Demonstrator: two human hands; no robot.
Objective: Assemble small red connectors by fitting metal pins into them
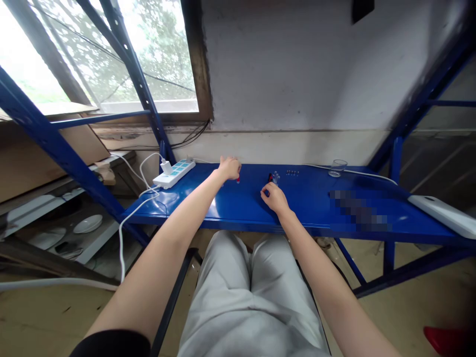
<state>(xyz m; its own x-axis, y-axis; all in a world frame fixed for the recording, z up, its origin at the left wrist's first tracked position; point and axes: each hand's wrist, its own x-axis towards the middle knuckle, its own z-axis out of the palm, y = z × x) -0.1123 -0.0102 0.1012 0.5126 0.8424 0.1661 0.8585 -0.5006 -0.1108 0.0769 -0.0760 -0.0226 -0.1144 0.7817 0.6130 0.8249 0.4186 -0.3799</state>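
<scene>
My left hand [229, 167] reaches to the back of the blue table [238, 210], its fingers curled downward and closed. Right beside its fingertips is a small red-tipped piece [238, 180]; I cannot tell whether they touch. My right hand [275, 198] is lower on the table with thumb and forefinger pinched together. Whatever is in that pinch, if anything, is too small to make out. Just behind the right hand stand a small black-and-red piece [270, 177] and a cluster of clear little pieces [275, 177]. Several tiny metallic parts [292, 173] lie in a row farther right.
A white power strip [174, 173] with a plugged-in adapter and cables occupies the table's left end. Toward the right are a clear glass [337, 167], a pixelated dark object [359, 212] and a white flat item [444, 215]. Blue metal posts [397, 158] frame both ends.
</scene>
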